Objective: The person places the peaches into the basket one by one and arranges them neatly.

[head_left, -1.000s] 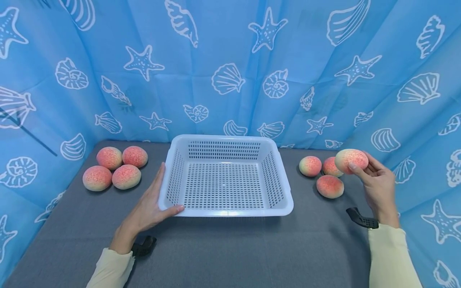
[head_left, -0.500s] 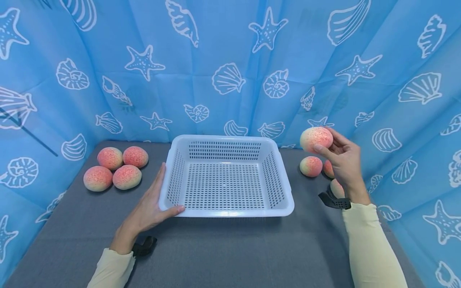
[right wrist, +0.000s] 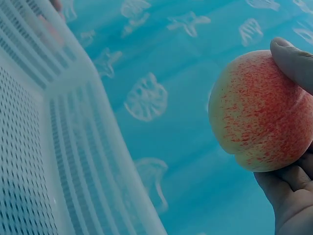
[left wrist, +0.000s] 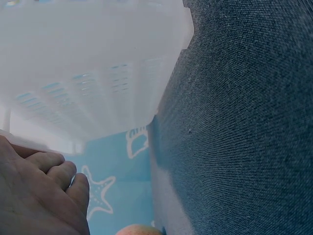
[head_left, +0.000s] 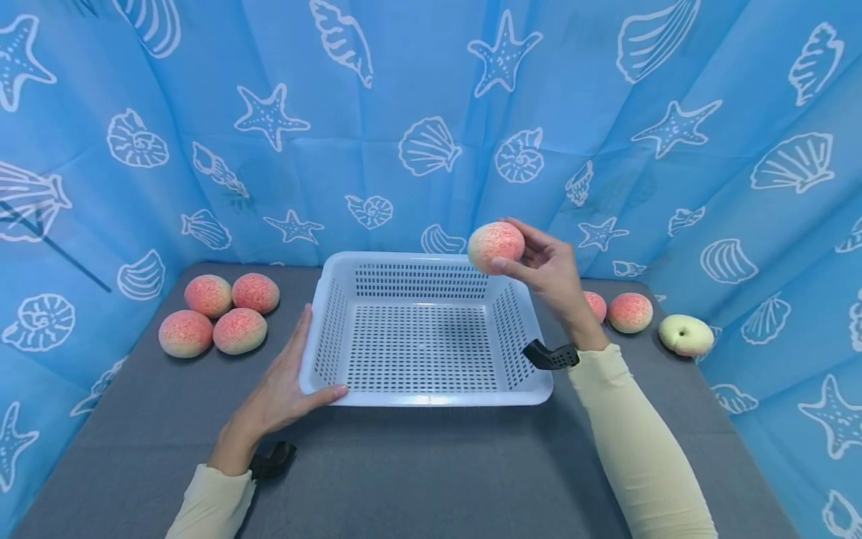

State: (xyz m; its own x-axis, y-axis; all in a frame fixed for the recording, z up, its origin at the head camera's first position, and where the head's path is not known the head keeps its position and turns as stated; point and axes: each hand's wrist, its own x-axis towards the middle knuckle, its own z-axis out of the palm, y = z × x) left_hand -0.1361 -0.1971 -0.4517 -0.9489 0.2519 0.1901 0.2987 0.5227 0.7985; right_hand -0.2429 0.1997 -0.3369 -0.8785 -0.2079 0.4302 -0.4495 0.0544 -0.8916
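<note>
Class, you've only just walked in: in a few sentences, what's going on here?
A person's right hand holds a peach up near the far right part of the white basket. The left hand rests against the basket's left side. On the grey tabletop, four peaches sit clustered on the left, and three more, one partly hidden, on the right.

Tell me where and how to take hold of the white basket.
Probably best by the rim of the white basket, at its two short ends, one hand from each side: the rim runs round the open top, and the rectangular shape puts those ends left and right. The left hand lies against the left end; the right hand holds a peach, so it would need freeing.
</note>
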